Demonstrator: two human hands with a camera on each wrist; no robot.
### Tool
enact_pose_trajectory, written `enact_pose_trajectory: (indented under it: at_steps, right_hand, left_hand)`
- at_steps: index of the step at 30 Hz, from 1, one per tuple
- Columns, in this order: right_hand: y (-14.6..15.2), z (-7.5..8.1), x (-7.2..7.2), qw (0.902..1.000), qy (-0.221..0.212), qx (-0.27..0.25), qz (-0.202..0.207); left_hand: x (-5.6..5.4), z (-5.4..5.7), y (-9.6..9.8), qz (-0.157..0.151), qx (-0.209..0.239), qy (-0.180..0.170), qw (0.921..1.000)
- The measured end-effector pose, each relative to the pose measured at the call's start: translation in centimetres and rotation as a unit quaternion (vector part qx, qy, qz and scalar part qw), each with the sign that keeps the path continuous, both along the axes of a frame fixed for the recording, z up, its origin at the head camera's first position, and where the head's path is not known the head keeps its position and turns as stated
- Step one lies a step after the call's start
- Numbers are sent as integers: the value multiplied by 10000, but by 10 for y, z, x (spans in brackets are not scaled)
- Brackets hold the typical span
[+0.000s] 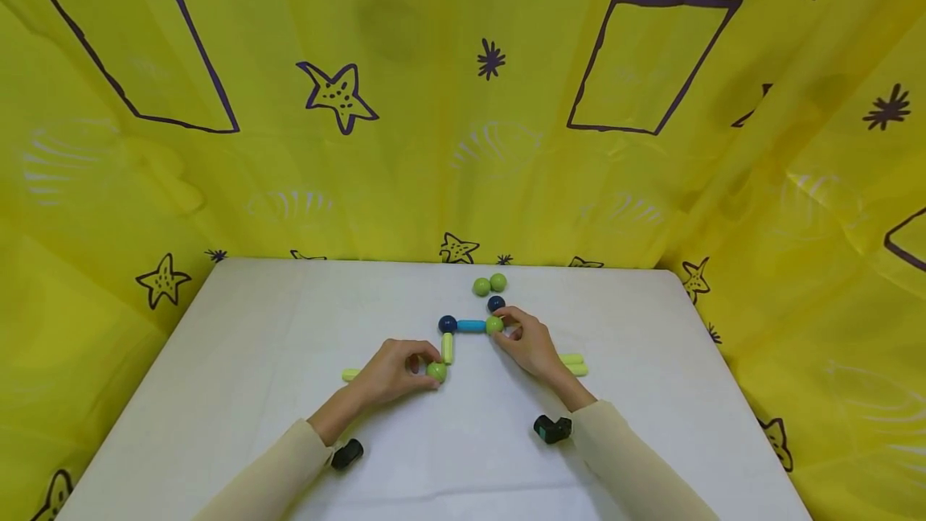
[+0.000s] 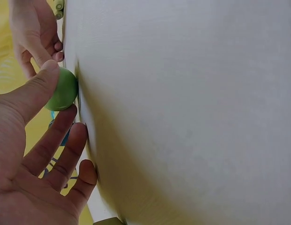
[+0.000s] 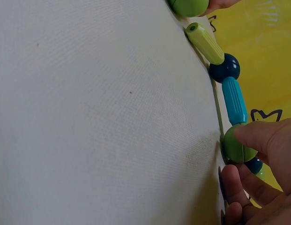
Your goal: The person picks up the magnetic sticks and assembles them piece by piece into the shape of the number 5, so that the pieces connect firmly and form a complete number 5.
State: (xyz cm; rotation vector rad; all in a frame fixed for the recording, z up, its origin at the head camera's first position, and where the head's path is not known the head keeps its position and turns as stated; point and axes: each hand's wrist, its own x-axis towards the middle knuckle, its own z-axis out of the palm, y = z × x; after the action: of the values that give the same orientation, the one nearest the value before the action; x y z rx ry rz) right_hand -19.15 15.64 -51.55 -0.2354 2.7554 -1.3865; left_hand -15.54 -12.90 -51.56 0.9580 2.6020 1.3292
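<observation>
My left hand (image 1: 394,372) pinches a green ball (image 1: 436,372) between thumb and fingers, low over the white table. Just beyond that ball is the free end of a yellow-green rod (image 1: 448,348), whose other end meets a dark blue ball (image 1: 448,324). From there a light blue rod (image 1: 472,326) runs right to a second green ball (image 1: 494,325). My right hand (image 1: 530,344) pinches this second ball by its sides. In the right wrist view, a small gap shows between the yellow-green rod (image 3: 205,43) and the left hand's green ball (image 3: 188,5).
Another dark blue ball (image 1: 496,305) lies just behind the right fingertips, with two green balls (image 1: 489,285) farther back. Yellow-green rods (image 1: 575,365) lie right of the right hand; one more (image 1: 350,375) shows left of the left hand. A yellow patterned curtain (image 1: 405,183) borders the table.
</observation>
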Motion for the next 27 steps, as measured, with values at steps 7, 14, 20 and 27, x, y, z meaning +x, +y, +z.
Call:
enact_pose_trajectory:
  at_steps: [7, 14, 20, 27]
  right_hand:
    - [8, 10, -1, 9980, -71, 395, 493]
    - [24, 38, -4, 9856, 113, 981, 1375]
    - [25, 67, -12, 9583, 133, 1056, 2651]
    - [4, 77, -25, 9270, -450, 1127, 3549]
  left_hand:
    - [1, -2, 2, 41, -43, 34, 10000]
    - [2, -4, 3, 317, -309, 135, 9989]
    - [3, -5, 3, 494, -199, 122, 9985]
    - [5, -8, 0, 626, -11, -56, 9980]
